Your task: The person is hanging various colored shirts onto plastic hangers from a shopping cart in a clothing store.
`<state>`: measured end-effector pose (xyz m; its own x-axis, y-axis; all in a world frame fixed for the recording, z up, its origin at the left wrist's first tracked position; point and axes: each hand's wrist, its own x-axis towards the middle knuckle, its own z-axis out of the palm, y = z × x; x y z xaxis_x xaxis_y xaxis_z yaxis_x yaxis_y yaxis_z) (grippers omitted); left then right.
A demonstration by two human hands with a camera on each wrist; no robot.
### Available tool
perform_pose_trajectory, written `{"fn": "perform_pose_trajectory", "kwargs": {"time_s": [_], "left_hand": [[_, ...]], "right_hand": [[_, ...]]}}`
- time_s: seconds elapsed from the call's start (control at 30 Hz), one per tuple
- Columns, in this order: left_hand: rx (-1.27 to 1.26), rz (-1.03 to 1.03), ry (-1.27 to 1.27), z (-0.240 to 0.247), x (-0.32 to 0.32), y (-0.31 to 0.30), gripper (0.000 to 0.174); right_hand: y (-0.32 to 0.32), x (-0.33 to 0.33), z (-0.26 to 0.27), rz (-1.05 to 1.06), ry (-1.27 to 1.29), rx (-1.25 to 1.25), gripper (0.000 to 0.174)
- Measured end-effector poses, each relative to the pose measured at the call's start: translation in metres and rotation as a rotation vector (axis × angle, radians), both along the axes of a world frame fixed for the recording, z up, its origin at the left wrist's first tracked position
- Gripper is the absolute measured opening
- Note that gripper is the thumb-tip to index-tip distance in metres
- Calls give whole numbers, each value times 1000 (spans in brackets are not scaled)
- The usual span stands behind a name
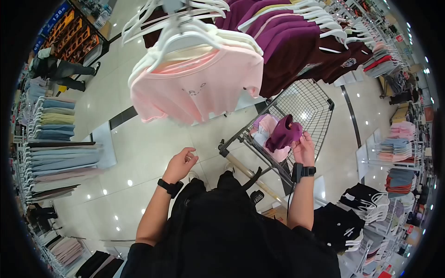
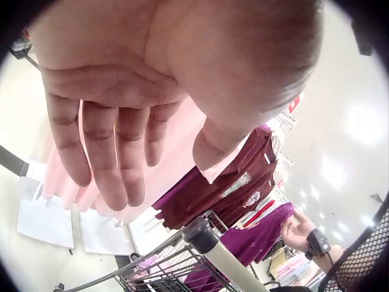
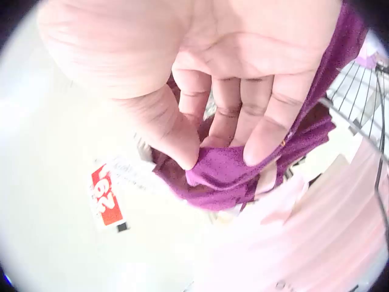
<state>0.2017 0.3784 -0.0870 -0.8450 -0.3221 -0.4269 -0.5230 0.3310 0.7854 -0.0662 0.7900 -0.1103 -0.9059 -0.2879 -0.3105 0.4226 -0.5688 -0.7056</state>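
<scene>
Purple garment [image 1: 283,133] in curled fingers [image 3: 267,137] of right hand [image 1: 304,149], above cart [image 1: 303,98]

Bright ceiling lights [image 1: 427,59] scatter white glare spots across the glossy floor [image 1: 139,153]; the head view bends toward black round edges (fisheye lens). Wrist views wash out, the left hand [image 2: 152,67], right hand [image 3: 231,55] and purple top [image 3: 237,173] soft-focused.

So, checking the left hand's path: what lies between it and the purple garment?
Head view: bare floor, then the cart's near rim, between the left hand and the purple garment.
</scene>
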Motion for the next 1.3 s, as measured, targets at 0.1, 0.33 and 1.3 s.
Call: {"fn": "perform_pose_trajectory", "kwargs": {"time_s": [0.1, 0.33, 1.3], "left_hand": [[5, -50, 28, 14, 14, -26, 38], [501, -145, 277, 55, 64, -82, 47], [764, 358, 358, 11, 201, -184, 15]], "right_hand": [[-58, 64, 87, 147, 173, -113, 18], [-217, 204, 172, 991, 466, -233, 27], [-368, 335, 143, 1234, 212, 131, 18]]}}
